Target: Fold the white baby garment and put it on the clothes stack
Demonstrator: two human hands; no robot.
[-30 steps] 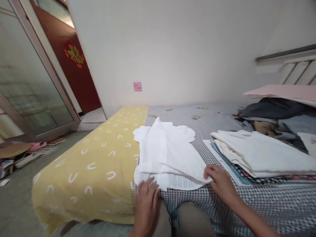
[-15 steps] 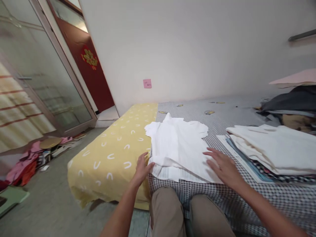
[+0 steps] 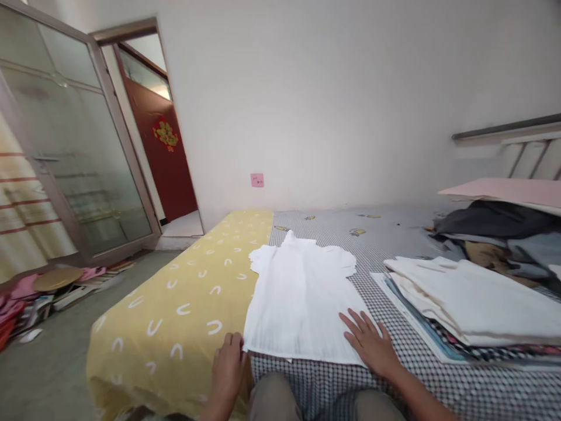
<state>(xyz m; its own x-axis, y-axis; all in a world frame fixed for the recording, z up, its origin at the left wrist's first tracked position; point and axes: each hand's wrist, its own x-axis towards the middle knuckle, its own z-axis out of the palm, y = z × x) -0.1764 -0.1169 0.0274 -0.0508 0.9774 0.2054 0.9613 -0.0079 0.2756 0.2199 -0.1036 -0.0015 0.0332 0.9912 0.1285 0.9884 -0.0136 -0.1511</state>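
A white short-sleeved shirt lies spread on the bed, its collar end toward the wall and its hem toward me. My left hand is closed at the hem's left corner, fingers pinching the cloth. At the opposite side, my right hand rests with fingers spread, the fingertips over the shirt's lower right edge. The front of the shirt looks mostly smooth, with faint creases.
To the right sits a stack of folded clothes, white on top. Behind it are dark garments under a pink sheet-like piece. Yellow bedding meets the checked cover. My knees are against the bed's front.
The shirt's folded-over lower part now lies flat, hem toward me. My left hand has closed on the hem corner, and my right hand has come down onto the cloth. The camera view has tilted up.
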